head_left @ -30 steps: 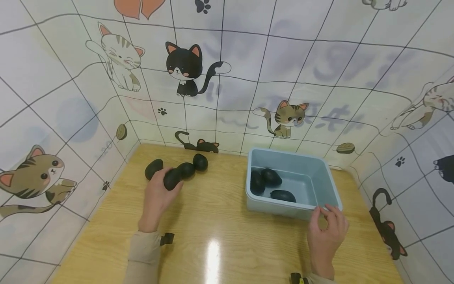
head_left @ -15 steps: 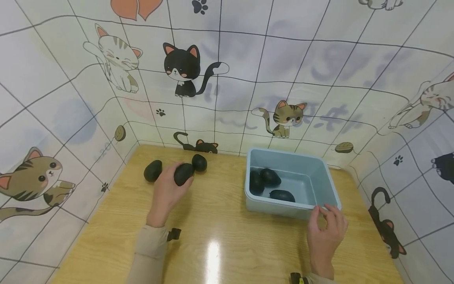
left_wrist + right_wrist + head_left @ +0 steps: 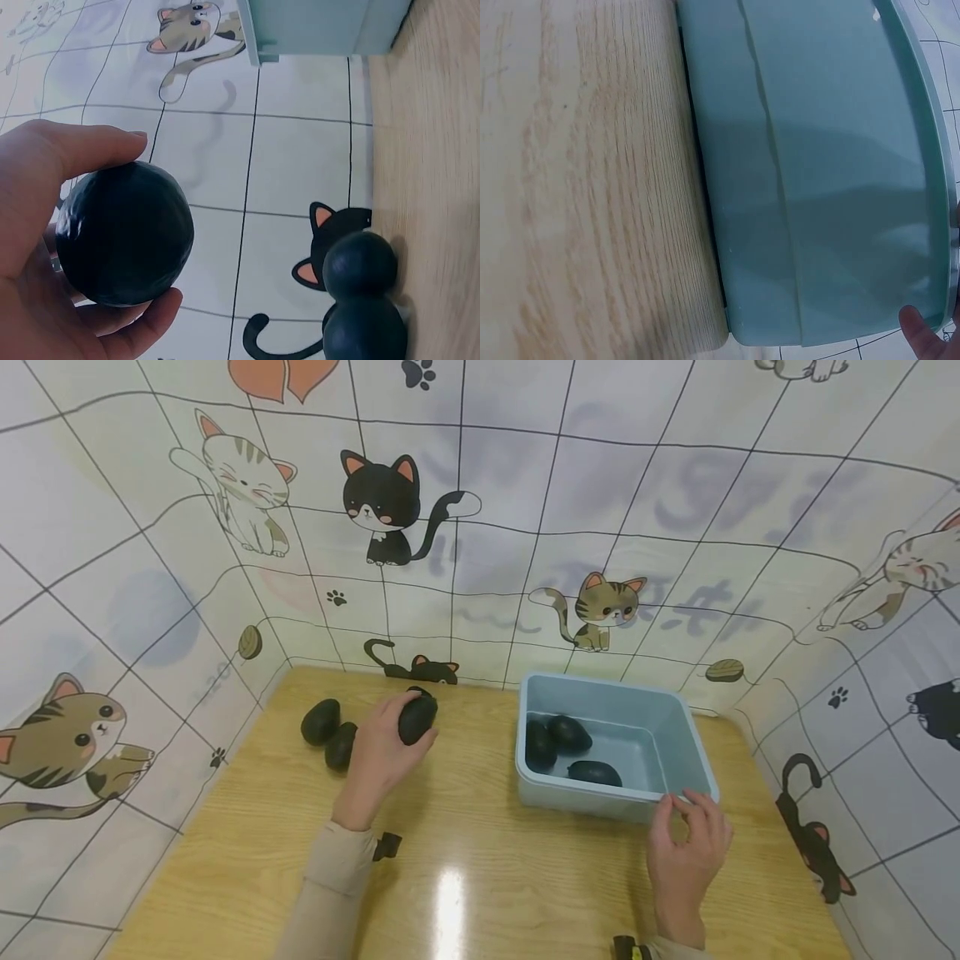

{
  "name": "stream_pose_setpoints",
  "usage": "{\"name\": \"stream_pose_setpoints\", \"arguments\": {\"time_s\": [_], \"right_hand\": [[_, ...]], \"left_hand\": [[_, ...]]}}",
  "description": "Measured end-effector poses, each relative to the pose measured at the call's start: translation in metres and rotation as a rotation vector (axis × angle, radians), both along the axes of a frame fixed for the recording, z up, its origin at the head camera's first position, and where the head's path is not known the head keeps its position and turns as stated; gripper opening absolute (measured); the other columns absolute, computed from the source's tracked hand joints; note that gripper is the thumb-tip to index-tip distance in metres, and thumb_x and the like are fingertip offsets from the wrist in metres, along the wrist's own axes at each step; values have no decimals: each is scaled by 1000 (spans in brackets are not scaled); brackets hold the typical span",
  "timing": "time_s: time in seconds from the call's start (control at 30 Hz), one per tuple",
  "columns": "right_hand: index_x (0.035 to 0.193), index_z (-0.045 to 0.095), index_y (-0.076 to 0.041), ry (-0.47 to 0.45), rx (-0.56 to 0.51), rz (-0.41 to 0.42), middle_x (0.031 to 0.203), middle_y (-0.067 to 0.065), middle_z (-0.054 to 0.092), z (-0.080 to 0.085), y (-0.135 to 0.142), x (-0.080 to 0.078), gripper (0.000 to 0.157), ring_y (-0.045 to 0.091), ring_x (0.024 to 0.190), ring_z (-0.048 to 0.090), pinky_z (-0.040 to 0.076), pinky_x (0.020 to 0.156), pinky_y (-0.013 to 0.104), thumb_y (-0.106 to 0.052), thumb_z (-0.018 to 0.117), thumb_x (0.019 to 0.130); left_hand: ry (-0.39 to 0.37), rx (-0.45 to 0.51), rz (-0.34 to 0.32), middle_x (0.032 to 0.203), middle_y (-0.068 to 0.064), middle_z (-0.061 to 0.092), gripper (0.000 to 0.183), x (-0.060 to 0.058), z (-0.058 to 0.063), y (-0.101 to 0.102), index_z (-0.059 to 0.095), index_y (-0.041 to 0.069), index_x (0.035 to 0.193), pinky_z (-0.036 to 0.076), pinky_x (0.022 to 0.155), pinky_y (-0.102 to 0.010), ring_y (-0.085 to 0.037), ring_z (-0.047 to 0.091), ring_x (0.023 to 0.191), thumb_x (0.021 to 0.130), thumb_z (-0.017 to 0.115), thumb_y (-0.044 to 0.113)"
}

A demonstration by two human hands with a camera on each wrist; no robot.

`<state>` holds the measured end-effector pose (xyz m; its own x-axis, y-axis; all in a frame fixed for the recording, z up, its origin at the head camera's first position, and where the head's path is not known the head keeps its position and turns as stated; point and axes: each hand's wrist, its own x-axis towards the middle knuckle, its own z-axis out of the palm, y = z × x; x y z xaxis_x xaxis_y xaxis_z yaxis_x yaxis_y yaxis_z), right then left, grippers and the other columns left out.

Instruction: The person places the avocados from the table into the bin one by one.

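Observation:
My left hand [image 3: 378,752] grips a dark avocado [image 3: 417,720], held up off the table with thumb and fingers around its sides. In the left wrist view that avocado [image 3: 124,234] fills the grasp, and two more avocados [image 3: 360,266] sit beyond it near the wall. An avocado [image 3: 321,722] and another one [image 3: 341,747] lie left of the hand; one behind the held avocado is mostly hidden. My right hand [image 3: 688,852] pinches the front right rim of a light blue plastic bin [image 3: 585,795]. Inside the bin, toward its left, are 3 avocados [image 3: 570,734].
Bin and loose avocados share a wood-grain table [image 3: 480,868]. A cat-patterned wall covering [image 3: 495,552] rises directly behind the bin and along both sides. The bin's outer wall [image 3: 817,187] occupies most of the right wrist view.
My left hand has carried the avocado to the right and slightly up. An avocado formerly behind the hand now shows at its left. My right hand stays at the bin's rim.

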<state>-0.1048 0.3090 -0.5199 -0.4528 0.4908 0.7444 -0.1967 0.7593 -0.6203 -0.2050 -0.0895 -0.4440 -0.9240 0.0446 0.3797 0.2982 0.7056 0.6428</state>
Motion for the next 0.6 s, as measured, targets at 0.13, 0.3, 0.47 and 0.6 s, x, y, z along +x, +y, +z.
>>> {"name": "stream_pose_setpoints", "arguments": {"time_s": [0.13, 0.3, 0.47, 0.6], "right_hand": [[91, 73, 12, -3, 2, 1, 110, 27, 72, 1, -1, 1, 8, 48, 113, 59, 30, 105, 18, 5, 75, 91], [90, 73, 13, 15, 18, 14, 110, 29, 71, 0, 1, 0, 7, 45, 105, 59, 30, 103, 20, 6, 74, 91], [90, 72, 13, 26, 24, 13, 110, 30, 71, -2, 2, -1, 7, 41, 104, 59, 30, 100, 20, 7, 74, 91], [90, 72, 13, 11, 17, 4, 110, 29, 71, -2, 1, -1, 7, 40, 106, 59, 30, 99, 18, 7, 73, 91]], "left_hand": [[-2, -13, -9, 139, -14, 67, 59, 0, 2, 8, 64, 16, 143, 58, 96, -58, -42, 69, 120, 91, 84, 34], [11, -16, -42, 137, -11, 67, 57, 1, 8, 20, 63, 19, 143, 59, 94, -57, -38, 69, 118, 91, 84, 33], [20, -16, -83, 138, -9, 66, 59, 2, 10, 31, 62, 20, 145, 59, 93, -54, -36, 69, 115, 91, 84, 33], [32, -11, -110, 137, -9, 67, 60, 2, 12, 40, 63, 20, 145, 58, 95, -53, -35, 69, 116, 90, 85, 33]]}}
